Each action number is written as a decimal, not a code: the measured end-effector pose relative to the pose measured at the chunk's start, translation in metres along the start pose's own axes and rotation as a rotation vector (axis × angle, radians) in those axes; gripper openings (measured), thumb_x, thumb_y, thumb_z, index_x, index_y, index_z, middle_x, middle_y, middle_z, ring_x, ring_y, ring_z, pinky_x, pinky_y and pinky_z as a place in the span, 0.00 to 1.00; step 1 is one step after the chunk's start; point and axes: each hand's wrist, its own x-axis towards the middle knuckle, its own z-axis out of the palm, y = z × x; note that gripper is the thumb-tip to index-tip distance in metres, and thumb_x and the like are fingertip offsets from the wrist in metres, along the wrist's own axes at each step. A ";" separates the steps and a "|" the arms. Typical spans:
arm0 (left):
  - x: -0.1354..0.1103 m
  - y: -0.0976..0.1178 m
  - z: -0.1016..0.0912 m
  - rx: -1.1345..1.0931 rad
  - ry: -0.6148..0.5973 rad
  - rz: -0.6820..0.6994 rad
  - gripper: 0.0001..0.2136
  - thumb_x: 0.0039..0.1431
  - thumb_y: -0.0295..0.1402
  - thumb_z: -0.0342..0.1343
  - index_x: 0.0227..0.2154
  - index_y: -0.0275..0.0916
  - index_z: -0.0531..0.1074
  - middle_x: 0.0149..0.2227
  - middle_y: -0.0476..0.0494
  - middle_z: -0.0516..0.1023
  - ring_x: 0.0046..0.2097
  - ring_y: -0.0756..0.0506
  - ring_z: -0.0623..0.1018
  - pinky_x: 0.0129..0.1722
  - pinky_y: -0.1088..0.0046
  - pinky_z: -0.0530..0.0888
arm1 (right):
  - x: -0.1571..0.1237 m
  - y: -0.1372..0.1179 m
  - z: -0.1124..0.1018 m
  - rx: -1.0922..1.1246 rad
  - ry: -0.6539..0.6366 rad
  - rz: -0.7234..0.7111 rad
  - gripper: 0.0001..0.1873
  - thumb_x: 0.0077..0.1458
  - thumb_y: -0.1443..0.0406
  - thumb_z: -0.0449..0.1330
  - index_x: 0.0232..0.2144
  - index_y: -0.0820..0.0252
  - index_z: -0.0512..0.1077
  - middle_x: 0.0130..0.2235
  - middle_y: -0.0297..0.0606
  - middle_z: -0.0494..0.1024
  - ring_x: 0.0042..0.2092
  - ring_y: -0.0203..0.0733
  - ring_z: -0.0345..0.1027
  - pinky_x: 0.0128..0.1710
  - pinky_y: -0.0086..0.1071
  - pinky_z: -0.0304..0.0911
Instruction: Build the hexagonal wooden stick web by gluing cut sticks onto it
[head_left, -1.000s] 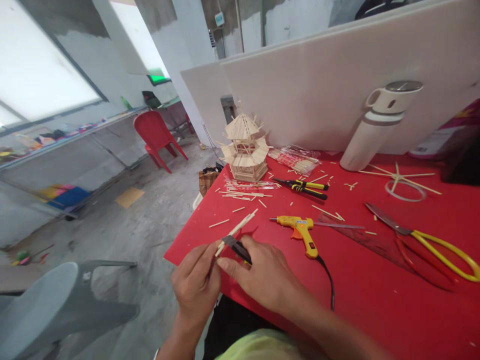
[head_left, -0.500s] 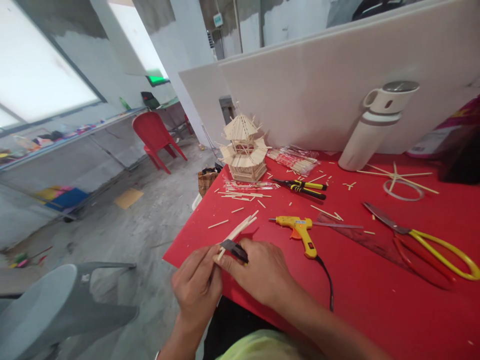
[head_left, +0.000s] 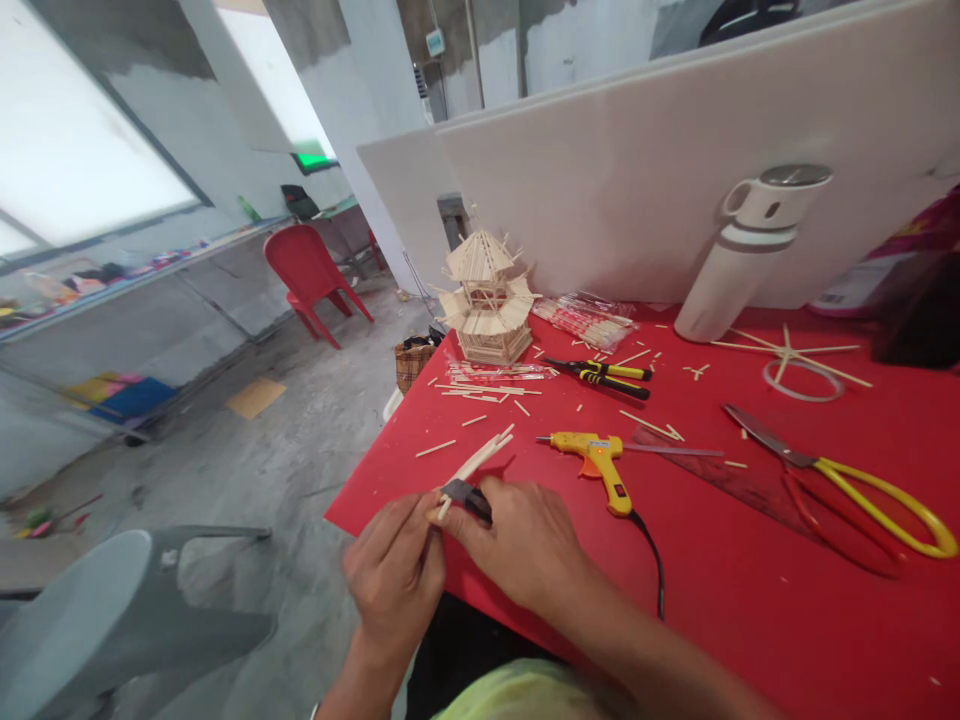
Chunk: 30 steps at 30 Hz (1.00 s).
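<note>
My left hand [head_left: 397, 565] is closed around the near ends of a small bundle of thin wooden sticks [head_left: 484, 455], which points up and away over the red table. My right hand [head_left: 529, 545] grips a black tool with a grey metal head [head_left: 469, 496]. That head lies across the sticks close to my left fingertips, and its exact kind is hidden by my fingers. Both hands meet at the table's near left edge. To their right lies a yellow glue gun [head_left: 589, 445] with its cord trailing toward me.
Beyond my hands stands a stick-built pagoda model [head_left: 491, 300]. Around it lie loose sticks [head_left: 487, 391], bagged sticks [head_left: 589, 320] and black-yellow pliers [head_left: 604, 375]. Large scissors [head_left: 825, 470], a star of sticks [head_left: 786, 352] and a white flask [head_left: 739, 270] occupy the right. A grey stool [head_left: 90, 590] stands left.
The black tool has shifted very slightly in my right hand against the sticks. My left hand keeps its place, and the view has moved a little.
</note>
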 end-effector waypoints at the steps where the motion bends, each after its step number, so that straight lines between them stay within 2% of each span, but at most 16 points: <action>1: 0.000 0.000 0.000 -0.002 0.001 0.000 0.14 0.55 0.15 0.60 0.42 0.37 0.78 0.37 0.43 0.82 0.38 0.49 0.81 0.43 0.75 0.77 | 0.000 0.000 0.000 0.002 0.004 -0.002 0.34 0.63 0.38 0.45 0.33 0.58 0.76 0.32 0.45 0.83 0.34 0.49 0.78 0.29 0.33 0.56; 9: -0.001 0.000 -0.001 0.006 -0.009 -0.008 0.15 0.56 0.16 0.60 0.43 0.38 0.78 0.38 0.42 0.82 0.39 0.48 0.81 0.43 0.74 0.77 | 0.000 0.001 0.001 0.007 0.007 0.005 0.33 0.63 0.39 0.46 0.32 0.57 0.76 0.31 0.44 0.83 0.34 0.50 0.78 0.29 0.33 0.55; 19: -0.001 0.001 0.001 -0.006 0.011 -0.035 0.14 0.56 0.16 0.60 0.42 0.38 0.78 0.38 0.43 0.83 0.38 0.49 0.81 0.42 0.75 0.78 | 0.001 -0.001 -0.001 -0.020 0.008 0.021 0.36 0.62 0.36 0.44 0.31 0.57 0.76 0.32 0.46 0.82 0.35 0.53 0.78 0.31 0.36 0.59; 22: 0.000 0.002 0.001 -0.005 0.024 -0.052 0.14 0.56 0.16 0.59 0.42 0.39 0.79 0.37 0.44 0.83 0.38 0.49 0.81 0.42 0.74 0.78 | 0.001 -0.001 -0.003 0.028 -0.003 0.023 0.33 0.62 0.38 0.47 0.32 0.57 0.74 0.33 0.46 0.82 0.36 0.54 0.78 0.32 0.36 0.60; 24: 0.001 0.001 0.001 -0.015 0.035 -0.069 0.14 0.57 0.17 0.59 0.41 0.39 0.79 0.38 0.43 0.83 0.38 0.49 0.81 0.41 0.74 0.78 | -0.002 -0.002 -0.006 0.113 -0.031 -0.007 0.25 0.62 0.43 0.53 0.35 0.57 0.73 0.34 0.43 0.82 0.37 0.53 0.78 0.33 0.35 0.61; 27: 0.003 -0.001 0.002 -0.029 0.047 -0.087 0.13 0.57 0.17 0.60 0.41 0.39 0.79 0.37 0.44 0.83 0.37 0.49 0.81 0.40 0.75 0.78 | -0.011 -0.001 -0.010 0.284 -0.108 -0.099 0.11 0.63 0.58 0.56 0.41 0.57 0.72 0.37 0.38 0.82 0.40 0.47 0.78 0.36 0.33 0.64; 28: 0.004 -0.001 0.002 -0.028 0.046 -0.094 0.12 0.57 0.17 0.60 0.40 0.39 0.79 0.37 0.44 0.83 0.37 0.49 0.81 0.40 0.75 0.78 | -0.014 0.000 -0.010 0.322 -0.119 -0.127 0.09 0.64 0.62 0.54 0.44 0.57 0.71 0.40 0.38 0.82 0.42 0.46 0.77 0.38 0.32 0.65; 30: 0.004 -0.002 0.001 -0.013 0.050 -0.099 0.12 0.56 0.17 0.61 0.40 0.39 0.79 0.36 0.44 0.83 0.36 0.49 0.81 0.39 0.76 0.77 | -0.019 0.002 -0.008 0.320 -0.075 -0.154 0.15 0.65 0.68 0.49 0.50 0.58 0.70 0.45 0.41 0.80 0.47 0.45 0.76 0.43 0.34 0.67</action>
